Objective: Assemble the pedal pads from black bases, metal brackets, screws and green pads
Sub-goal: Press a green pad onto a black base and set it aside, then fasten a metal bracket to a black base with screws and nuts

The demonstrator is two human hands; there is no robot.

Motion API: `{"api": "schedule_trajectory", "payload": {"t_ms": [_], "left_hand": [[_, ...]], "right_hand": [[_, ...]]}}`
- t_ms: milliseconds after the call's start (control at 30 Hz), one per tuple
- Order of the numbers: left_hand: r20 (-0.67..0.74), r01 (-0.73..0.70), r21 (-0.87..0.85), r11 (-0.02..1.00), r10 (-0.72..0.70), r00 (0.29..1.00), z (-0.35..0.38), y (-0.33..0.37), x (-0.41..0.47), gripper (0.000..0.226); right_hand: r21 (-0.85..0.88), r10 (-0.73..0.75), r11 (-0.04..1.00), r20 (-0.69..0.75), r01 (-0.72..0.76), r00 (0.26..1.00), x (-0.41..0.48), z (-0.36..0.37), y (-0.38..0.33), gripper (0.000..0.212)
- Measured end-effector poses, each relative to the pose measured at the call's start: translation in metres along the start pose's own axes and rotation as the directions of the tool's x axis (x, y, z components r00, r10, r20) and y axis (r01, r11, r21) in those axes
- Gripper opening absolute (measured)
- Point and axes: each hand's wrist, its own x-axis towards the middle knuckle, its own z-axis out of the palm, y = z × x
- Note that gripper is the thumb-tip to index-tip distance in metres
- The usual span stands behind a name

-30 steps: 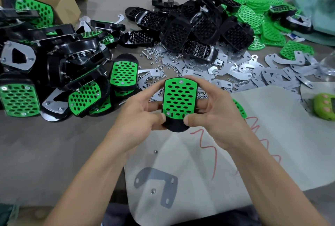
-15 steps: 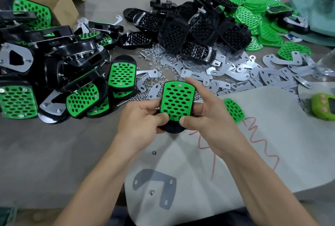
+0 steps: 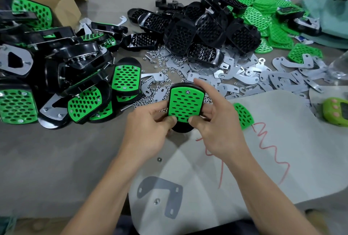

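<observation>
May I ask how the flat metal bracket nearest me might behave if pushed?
The bracket looks thin sheet metal, so probably stiff and light. Lying flat on the grey sheet, it should slide, not roll, and its edge may be fiddly to pinch.

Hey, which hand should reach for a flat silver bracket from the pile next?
Probably the right hand: its index finger is raised off the green-topped black pedal pad, and the pile of flat silver brackets lies on its side. The left hand grips the pad.
</observation>
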Motion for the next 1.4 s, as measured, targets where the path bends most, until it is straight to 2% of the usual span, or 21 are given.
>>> {"api": "schedule_trajectory", "payload": {"t_ms": [133, 300, 433, 500, 533, 567, 633, 667, 733, 767, 833, 867, 967, 1067, 1133, 1233, 1300, 1400], "left_hand": [[0.028, -0.131, -0.027, 0.991, 0.131, 0.991, -0.005, -0.001, -0.001, 0.037], [-0.062, -0.245, 0.026, 0.969, 0.246, 0.967, 0.0, -0.004, -0.006, 0.04], [-0.174, -0.367, 0.212, 0.906, 0.405, 0.898, 0.007, -0.012, -0.015, 0.049], [-0.218, -0.429, 0.321, 0.844, 0.507, 0.834, 0.007, -0.012, -0.017, 0.046], [-0.233, -0.468, 0.378, 0.799, 0.571, 0.787, 0.007, -0.012, -0.017, 0.042], [-0.237, -0.51, 0.429, 0.745, 0.638, 0.733, 0.006, -0.012, -0.017, 0.037], [-0.202, -0.582, 0.517, 0.627, 0.751, 0.629, 0.002, -0.015, -0.015, 0.028], [-0.173, -0.602, 0.558, 0.572, 0.789, 0.59, 0.001, -0.017, -0.014, 0.025], [-0.115, -0.619, 0.616, 0.487, 0.834, 0.54, 0.0, -0.021, -0.013, 0.025], [-0.086, -0.625, 0.634, 0.454, 0.845, 0.527, 0.001, -0.022, -0.012, 0.027], [-0.045, -0.631, 0.654, 0.417, 0.854, 0.518, 0.003, -0.025, -0.008, 0.031], [-0.044, -0.628, 0.656, 0.418, 0.852, 0.521, 0.003, -0.027, -0.006, 0.032], [-0.054, -0.609, 0.628, 0.484, 0.808, 0.586, 0.002, -0.036, 0.002, 0.034], [-0.045, -0.542, 0.613, 0.575, 0.71, 0.703, 0.001, -0.038, -0.001, 0.04], [-0.034, -0.473, 0.578, 0.665, 0.599, 0.8, 0.0, -0.033, -0.006, 0.041], [0.006, -0.293, 0.462, 0.837, 0.327, 0.945, -0.006, -0.02, -0.013, 0.037], [0.057, -0.245, 0.452, 0.858, 0.246, 0.968, -0.006, -0.016, -0.015, 0.04], [0.032, -0.201, 0.458, 0.866, 0.21, 0.977, 0.001, -0.014, -0.019, 0.036]], "right_hand": [[0.089, -0.04, 0.995, -0.011, 0.041, 0.999, -0.002, -0.006, 0.002, 0.088], [0.107, -0.133, 0.985, -0.04, 0.137, 0.99, -0.005, -0.004, 0.011, 0.077], [0.011, -0.134, 0.991, -0.077, 0.136, 0.988, -0.001, -0.002, 0.012, 0.06], [-0.012, -0.078, 0.997, -0.087, 0.077, 0.993, -0.002, -0.004, 0.01, 0.062], [0.047, -0.026, 0.998, -0.063, 0.029, 0.998, -0.003, -0.008, 0.01, 0.062], [0.192, 0.047, 0.98, -0.012, -0.044, 0.999, -0.003, -0.013, 0.01, 0.057], [0.5, 0.237, 0.818, 0.157, -0.284, 0.959, -0.004, -0.023, 0.006, 0.035], [0.562, 0.305, 0.728, 0.247, -0.392, 0.92, -0.004, -0.029, 0.005, 0.027], [0.562, 0.377, 0.647, 0.352, -0.515, 0.857, -0.003, -0.037, 0.006, 0.044], [0.547, 0.375, 0.654, 0.365, -0.522, 0.852, -0.001, -0.038, 0.007, 0.048], [0.499, 0.355, 0.726, 0.32, -0.474, 0.879, -0.001, -0.033, 0.005, 0.025], [0.474, 0.34, 0.765, 0.276, -0.435, 0.899, -0.001, -0.029, 0.003, 0.016], [0.334, 0.322, 0.882, 0.092, -0.333, 0.942, -0.004, -0.012, 0.006, 0.03], [0.009, 0.23, 0.973, -0.141, -0.231, 0.963, -0.008, 0.0, 0.011, 0.034], [-0.214, 0.116, 0.963, -0.225, -0.165, 0.968, -0.013, 0.002, 0.014, 0.034], [-0.223, 0.05, 0.969, -0.236, -0.104, 0.971, -0.012, -0.002, 0.025, 0.027], [-0.215, 0.016, 0.975, -0.21, -0.063, 0.977, -0.012, -0.004, 0.028, 0.033], [-0.258, -0.009, 0.966, -0.151, -0.031, 0.988, -0.011, -0.006, 0.029, 0.049]]}}
